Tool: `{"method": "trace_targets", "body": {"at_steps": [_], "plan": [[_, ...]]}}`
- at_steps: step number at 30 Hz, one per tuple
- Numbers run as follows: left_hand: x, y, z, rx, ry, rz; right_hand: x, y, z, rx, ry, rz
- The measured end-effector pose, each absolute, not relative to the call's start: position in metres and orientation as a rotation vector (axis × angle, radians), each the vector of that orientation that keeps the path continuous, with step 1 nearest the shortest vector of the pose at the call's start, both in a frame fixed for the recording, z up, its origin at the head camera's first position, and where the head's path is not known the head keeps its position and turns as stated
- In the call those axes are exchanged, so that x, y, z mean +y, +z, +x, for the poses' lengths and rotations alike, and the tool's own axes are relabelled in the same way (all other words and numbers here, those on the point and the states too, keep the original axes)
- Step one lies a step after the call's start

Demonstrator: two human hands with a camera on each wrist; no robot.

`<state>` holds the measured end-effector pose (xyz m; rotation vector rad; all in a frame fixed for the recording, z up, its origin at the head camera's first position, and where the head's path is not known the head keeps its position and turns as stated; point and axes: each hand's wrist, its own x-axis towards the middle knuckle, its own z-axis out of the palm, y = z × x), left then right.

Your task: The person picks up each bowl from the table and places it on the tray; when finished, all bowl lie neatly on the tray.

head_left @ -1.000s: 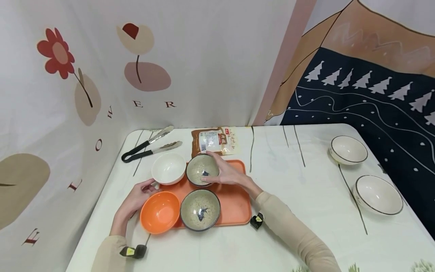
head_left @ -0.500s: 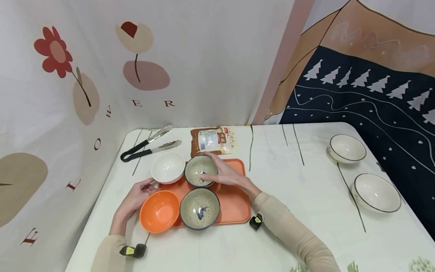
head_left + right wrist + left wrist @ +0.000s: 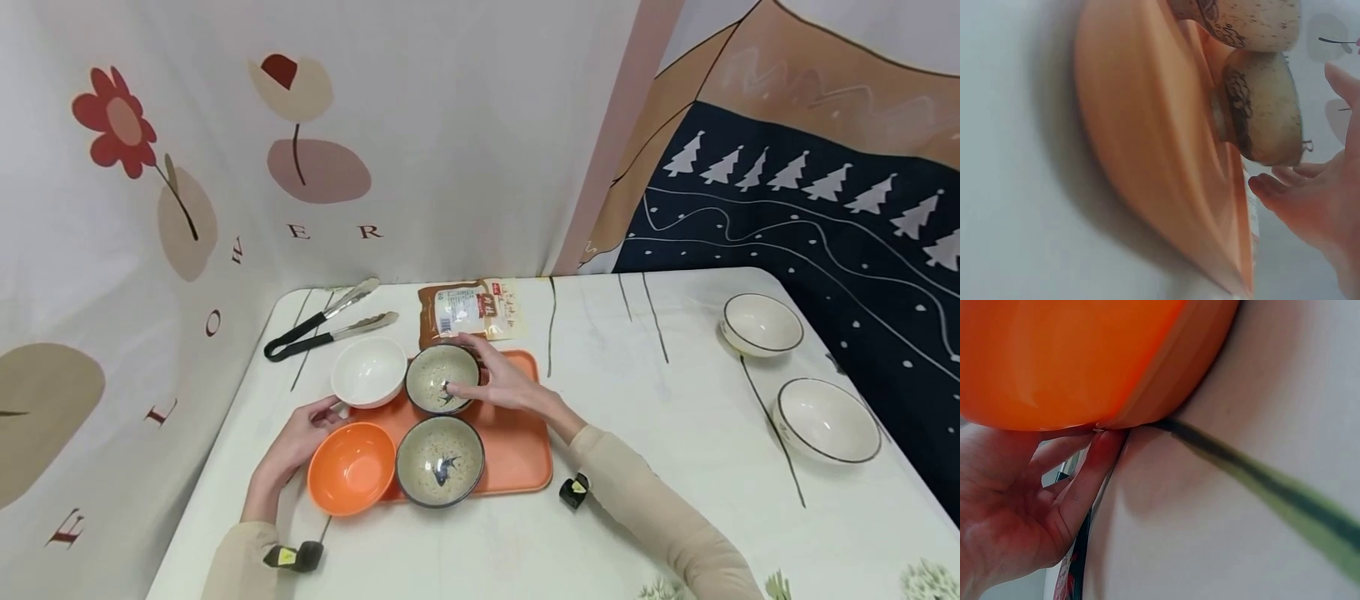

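Note:
My right hand (image 3: 498, 382) reaches to the far speckled bowl (image 3: 429, 375), fingers at its outer side and thumb above its inside. In the right wrist view, this thumb stands apart from the rim of the speckled bowl (image 3: 1266, 112). Just nearer stands a second speckled bowl (image 3: 431, 467) with a blue fish motif. My left hand (image 3: 303, 429) lies between the white bowl (image 3: 369, 371) and the orange bowl (image 3: 351, 471). Its fingertips are partly hidden behind the orange bowl (image 3: 1072, 362) in the left wrist view. These bowls stand on or over the orange tray (image 3: 517, 454).
Black-handled tongs (image 3: 322, 325) lie at the back left. Behind the tray is a brown and white food packet (image 3: 468, 310). Two cream bowls with dark rims, a farther bowl (image 3: 762, 325) and a nearer bowl (image 3: 827, 421), stand near the table's right edge.
My right wrist and forearm have shifted slightly to the right, and the thumb has moved a little over the far speckled bowl. The left hand and the bowls keep their places.

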<state>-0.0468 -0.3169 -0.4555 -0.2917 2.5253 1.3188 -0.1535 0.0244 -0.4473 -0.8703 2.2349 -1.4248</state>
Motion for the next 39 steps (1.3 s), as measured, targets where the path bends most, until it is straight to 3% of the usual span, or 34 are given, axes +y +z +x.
{"method": "trace_targets", "body": {"at_steps": [21, 39], "plan": [[-0.319, -0.454, -0.047, 2.532, 1.301, -0.284, 0.150, -0.418, -0.139, 2.451, -1.550, -0.806], [-0.316, -0.454, -0.044, 2.534, 1.298, -0.279, 0.286, -0.381, -0.100, 2.776, -1.516, -0.404]]}}
